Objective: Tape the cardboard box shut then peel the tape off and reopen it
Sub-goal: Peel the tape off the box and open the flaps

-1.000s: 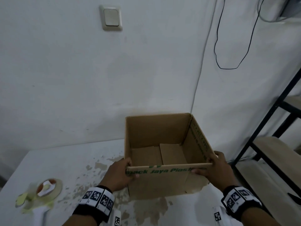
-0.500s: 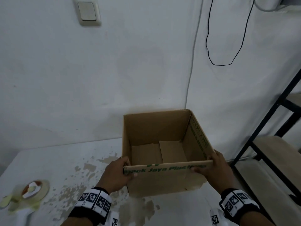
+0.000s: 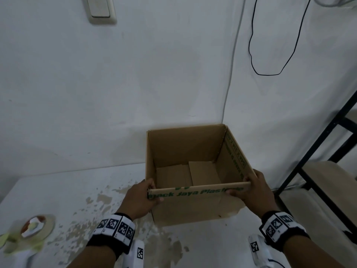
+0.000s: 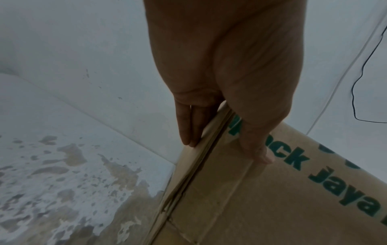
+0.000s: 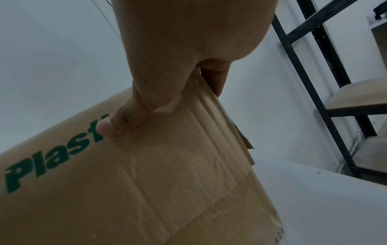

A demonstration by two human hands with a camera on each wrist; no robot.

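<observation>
The cardboard box [image 3: 195, 171] is sitting open on the white counter [image 3: 81, 190], close to the far wall and toward the right side of the counter, with its near flap folded down outside and showing green lettering. The left hand [image 3: 138, 201] is gripping the near left corner of the box, its thumb [image 4: 254, 145] lying across the printed near face while its fingers [image 4: 189, 126] are pressing flat against the left side. The right hand [image 3: 255, 192] is gripping the near right corner in the same way, its thumb [image 5: 119, 121] pressing on the near face beside the lettering and its fingers [image 5: 215, 79] wrapping round the right side. Inside the box, the bottom flaps are lying flat and overlapping. A roll of tape [image 3: 35, 226] is lying flat at the near left of the counter, well apart from the box, on a pale green dispenser that is blurred. The counter surface is showing brown patches of peeled paint between the roll and the box. A black metal shelf rack [image 3: 316, 167] is standing to the right of the counter, and a light switch [image 3: 100, 8] and a looping black cable [image 3: 270, 74] are showing on the wall
</observation>
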